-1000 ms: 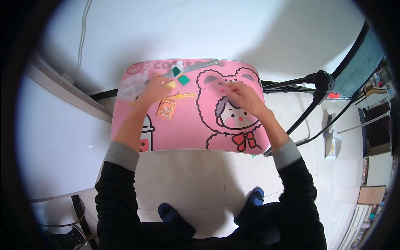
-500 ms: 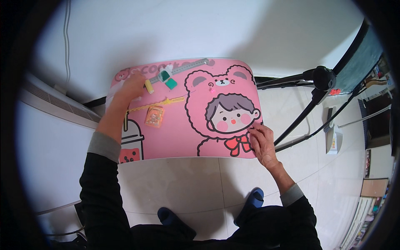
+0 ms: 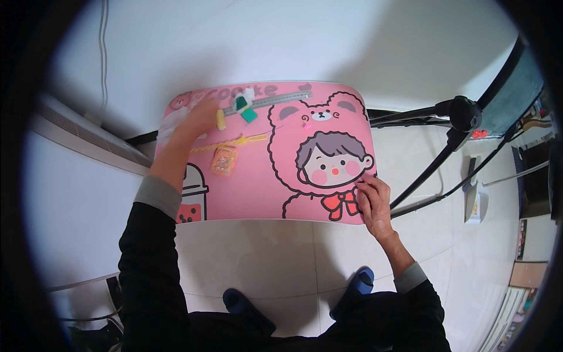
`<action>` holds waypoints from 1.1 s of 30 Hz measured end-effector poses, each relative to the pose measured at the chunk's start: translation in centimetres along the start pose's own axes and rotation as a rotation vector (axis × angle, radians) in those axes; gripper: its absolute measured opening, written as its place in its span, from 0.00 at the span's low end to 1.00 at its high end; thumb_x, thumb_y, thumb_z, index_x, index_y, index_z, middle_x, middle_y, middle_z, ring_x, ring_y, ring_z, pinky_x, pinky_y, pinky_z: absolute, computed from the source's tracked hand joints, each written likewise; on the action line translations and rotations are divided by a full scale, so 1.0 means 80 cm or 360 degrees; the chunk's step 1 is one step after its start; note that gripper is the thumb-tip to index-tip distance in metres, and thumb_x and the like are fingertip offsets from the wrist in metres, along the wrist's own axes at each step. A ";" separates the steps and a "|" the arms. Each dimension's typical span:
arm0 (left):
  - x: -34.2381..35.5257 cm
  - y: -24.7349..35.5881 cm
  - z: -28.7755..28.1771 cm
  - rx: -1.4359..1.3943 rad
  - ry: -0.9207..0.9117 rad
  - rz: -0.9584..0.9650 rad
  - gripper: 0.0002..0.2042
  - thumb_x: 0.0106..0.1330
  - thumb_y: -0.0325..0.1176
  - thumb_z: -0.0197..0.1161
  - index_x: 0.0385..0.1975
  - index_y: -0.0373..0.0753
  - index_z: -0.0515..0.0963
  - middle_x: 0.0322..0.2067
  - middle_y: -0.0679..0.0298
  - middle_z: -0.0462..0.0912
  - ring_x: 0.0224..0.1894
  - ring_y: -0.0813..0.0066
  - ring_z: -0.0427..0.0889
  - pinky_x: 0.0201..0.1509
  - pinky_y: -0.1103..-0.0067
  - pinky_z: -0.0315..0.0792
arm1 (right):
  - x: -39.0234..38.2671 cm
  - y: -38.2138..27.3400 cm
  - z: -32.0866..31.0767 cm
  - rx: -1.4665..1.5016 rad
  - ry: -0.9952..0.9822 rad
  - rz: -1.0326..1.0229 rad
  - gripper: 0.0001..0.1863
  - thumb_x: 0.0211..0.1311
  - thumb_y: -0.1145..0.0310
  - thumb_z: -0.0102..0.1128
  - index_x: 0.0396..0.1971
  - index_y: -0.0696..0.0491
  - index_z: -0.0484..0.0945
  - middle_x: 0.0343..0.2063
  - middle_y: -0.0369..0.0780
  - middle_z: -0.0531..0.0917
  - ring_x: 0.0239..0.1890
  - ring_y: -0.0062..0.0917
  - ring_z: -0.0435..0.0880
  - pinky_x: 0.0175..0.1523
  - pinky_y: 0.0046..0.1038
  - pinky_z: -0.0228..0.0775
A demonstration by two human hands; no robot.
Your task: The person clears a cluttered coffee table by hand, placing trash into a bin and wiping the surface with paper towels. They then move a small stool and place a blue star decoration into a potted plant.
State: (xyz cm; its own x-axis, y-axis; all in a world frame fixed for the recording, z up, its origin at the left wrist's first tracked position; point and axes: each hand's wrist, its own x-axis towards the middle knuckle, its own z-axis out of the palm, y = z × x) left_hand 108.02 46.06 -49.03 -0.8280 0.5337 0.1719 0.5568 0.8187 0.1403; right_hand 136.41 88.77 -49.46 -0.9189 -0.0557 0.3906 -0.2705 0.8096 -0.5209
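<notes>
Over the upper left of the pink table, my left hand reaches in with its fingers mostly hidden. A small yellow cylinder stands out beside its fingers; whether it is held is unclear. A grey ruler slants away from there, partly behind a small green-and-white piece and a green block. Below lie a yellow twisted stick and an orange printed packet. At the table's right edge, my right hand has bent fingers drawn together; anything between them is hidden.
Translucent plastic lies at the table's left edge. A tiny pink piece sits on the printed bear. Black metal tubes stand close to the right, with a white dustpan on the floor beyond. A white wall rises behind.
The view has shifted, moving the table slightly right in the picture. On it, the ruler has slid right and lies flatter, and the yellow cylinder stands straighter. My right hand keeps its place.
</notes>
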 end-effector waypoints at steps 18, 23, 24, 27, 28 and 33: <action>-0.142 -0.044 -0.041 -0.0078 0.0037 -0.0578 0.23 0.59 0.41 0.62 0.51 0.36 0.74 0.55 0.44 0.71 0.58 0.46 0.70 0.61 0.64 0.65 | 0.250 -0.032 0.082 -0.0072 -0.0408 -0.0482 0.17 0.55 0.75 0.59 0.47 0.55 0.77 0.49 0.45 0.76 0.51 0.41 0.75 0.57 0.34 0.68; -0.180 -0.023 -0.004 -0.0092 0.0515 -0.0554 0.19 0.58 0.33 0.63 0.49 0.36 0.75 0.56 0.50 0.71 0.60 0.50 0.67 0.63 0.63 0.61 | 0.348 -0.048 0.157 -0.0064 -0.0785 -0.0238 0.20 0.51 0.70 0.63 0.47 0.57 0.77 0.47 0.46 0.79 0.51 0.41 0.77 0.56 0.35 0.69; -0.182 -0.019 0.001 -0.0063 0.0592 -0.0550 0.18 0.57 0.33 0.63 0.48 0.36 0.75 0.55 0.50 0.71 0.60 0.50 0.67 0.63 0.63 0.61 | 0.362 -0.049 0.160 -0.0124 -0.0899 -0.0246 0.22 0.51 0.69 0.64 0.48 0.57 0.76 0.48 0.46 0.78 0.51 0.40 0.77 0.56 0.34 0.69; -0.181 -0.012 0.010 -0.0019 0.0709 -0.0565 0.18 0.56 0.32 0.63 0.48 0.36 0.75 0.54 0.52 0.71 0.59 0.51 0.66 0.64 0.63 0.60 | 0.389 -0.056 0.162 -0.0251 -0.1267 -0.0151 0.24 0.49 0.68 0.65 0.49 0.57 0.75 0.48 0.46 0.77 0.48 0.36 0.78 0.53 0.32 0.70; -0.180 -0.011 0.010 -0.0009 0.0732 -0.0571 0.18 0.56 0.31 0.63 0.47 0.36 0.75 0.54 0.52 0.71 0.59 0.52 0.66 0.64 0.63 0.59 | 0.394 -0.059 0.160 -0.0235 -0.1338 -0.0097 0.23 0.48 0.68 0.65 0.47 0.57 0.76 0.45 0.46 0.79 0.46 0.35 0.78 0.51 0.31 0.70; -0.180 -0.007 0.006 -0.0042 0.0741 -0.0599 0.18 0.55 0.30 0.64 0.47 0.36 0.75 0.54 0.52 0.71 0.59 0.52 0.66 0.64 0.63 0.59 | 0.396 -0.076 0.151 -0.0339 -0.1633 0.0015 0.16 0.47 0.67 0.67 0.37 0.56 0.80 0.28 0.40 0.82 0.34 0.28 0.79 0.40 0.30 0.69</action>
State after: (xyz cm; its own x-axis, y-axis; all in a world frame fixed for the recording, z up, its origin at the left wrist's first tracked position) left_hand 119.58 38.00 -52.04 -0.8561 0.0543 0.5139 0.2374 0.9247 0.2977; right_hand 105.44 75.03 -43.08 -0.7502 -0.4369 -0.4963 -0.2973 0.8933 -0.3370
